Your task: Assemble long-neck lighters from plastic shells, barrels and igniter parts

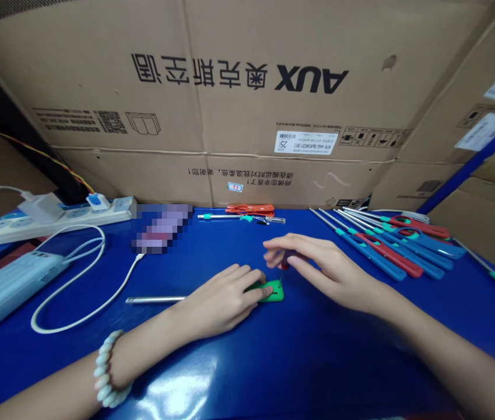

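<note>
My right hand (328,268) is pinching a screwdriver (289,256); my left hand (230,294) is clasping a green handle (278,293) against the tabletop (247,367). For moving, I am noting blue surface spreading toward six o'clock and a cardboard (230,116) wall bounding twelve. The green handle is lying at eight o'clock from the right hand, three from the left, with the thin metal shaft meeting it. A smooth, silvery tube (155,300) is projecting at nine; red and blue long-stemmed lighters (389,252) are fanning out at two.
</note>
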`<state>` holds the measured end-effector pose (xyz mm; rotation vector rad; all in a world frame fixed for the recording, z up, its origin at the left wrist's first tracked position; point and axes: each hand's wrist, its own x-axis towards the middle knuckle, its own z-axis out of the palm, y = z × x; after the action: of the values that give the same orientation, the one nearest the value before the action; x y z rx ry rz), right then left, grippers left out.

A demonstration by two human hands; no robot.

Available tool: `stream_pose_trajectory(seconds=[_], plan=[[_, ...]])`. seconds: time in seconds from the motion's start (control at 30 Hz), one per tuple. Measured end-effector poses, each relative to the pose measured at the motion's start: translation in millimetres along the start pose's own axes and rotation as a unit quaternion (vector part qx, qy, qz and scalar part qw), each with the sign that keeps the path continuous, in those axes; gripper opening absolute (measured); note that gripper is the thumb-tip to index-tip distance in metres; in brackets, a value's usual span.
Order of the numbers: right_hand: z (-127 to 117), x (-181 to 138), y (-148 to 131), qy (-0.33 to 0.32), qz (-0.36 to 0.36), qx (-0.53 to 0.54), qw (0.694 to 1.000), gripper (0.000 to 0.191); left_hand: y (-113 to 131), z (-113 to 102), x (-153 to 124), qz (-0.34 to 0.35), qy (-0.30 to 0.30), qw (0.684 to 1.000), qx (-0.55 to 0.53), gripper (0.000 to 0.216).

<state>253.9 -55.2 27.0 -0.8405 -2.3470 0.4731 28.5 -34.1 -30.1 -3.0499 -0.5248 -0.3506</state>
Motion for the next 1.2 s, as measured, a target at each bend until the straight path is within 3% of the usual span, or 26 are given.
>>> stream_pose_trajectory(seconds=[0.1, 0.17, 0.23, 0.4, 0.5, 0.6, 0.8, 0.9, 1.0, 1.1, 1.2], plan=[[5, 0, 5, 0.063, -0.012, -0.100, 0.993, 0.015, 0, 0, 0, 0.000, 0.000, 1.000, -0.005, 0.030], [8, 0, 8, 0.091, -0.017, -0.177, 0.980, 0.018, -1, 1, -1, -0.003, -0.004, 1.000, -0.010, 0.030], [6, 0, 7, 0.076, -0.021, -0.189, 0.979, 0.019, -1, 1, 0, -0.004, -0.008, 1.000, -0.010, 0.031], [-1, -1, 1, 0.007, -0.013, -0.065, 0.998, 0.030, -1, 0, 0, -0.004, -0.008, 1.000, 0.000, 0.030], [4, -1, 2, 0.032, -0.028, -0.156, 0.987, 0.017, 0, -1, 1, 0.000, -0.003, 1.000, 0.001, 0.030], [6, -1, 2, 0.053, -0.040, -0.245, 0.967, 0.019, 0, -1, 0, 0.001, 0.002, 1.000, 0.004, 0.029], [0, 0, -4, -0.013, -0.004, -0.050, 0.999, 0.027, -1, 2, 0, 0.001, 0.004, 1.000, -0.002, 0.030], [4, 0, -1, 0.001, -0.006, -0.099, 0.995, 0.017, -1, 2, 0, 0.003, 0.010, 1.000, 0.000, 0.030], [7, 0, 0, 0.019, -0.006, -0.182, 0.983, 0.019, -1, 0, 1, 0.003, 0.011, 1.000, -0.001, 0.029], [0, 0, -4, -0.003, 0.011, -0.118, 0.993, 0.016, 0, -1, 1, 0.002, 0.005, 1.000, -0.008, 0.029], [-7, 0, -7, -0.044, 0.033, -0.014, 0.998, 0.025, 0, 0, 0, -0.002, 0.000, 1.000, -0.011, 0.030]])
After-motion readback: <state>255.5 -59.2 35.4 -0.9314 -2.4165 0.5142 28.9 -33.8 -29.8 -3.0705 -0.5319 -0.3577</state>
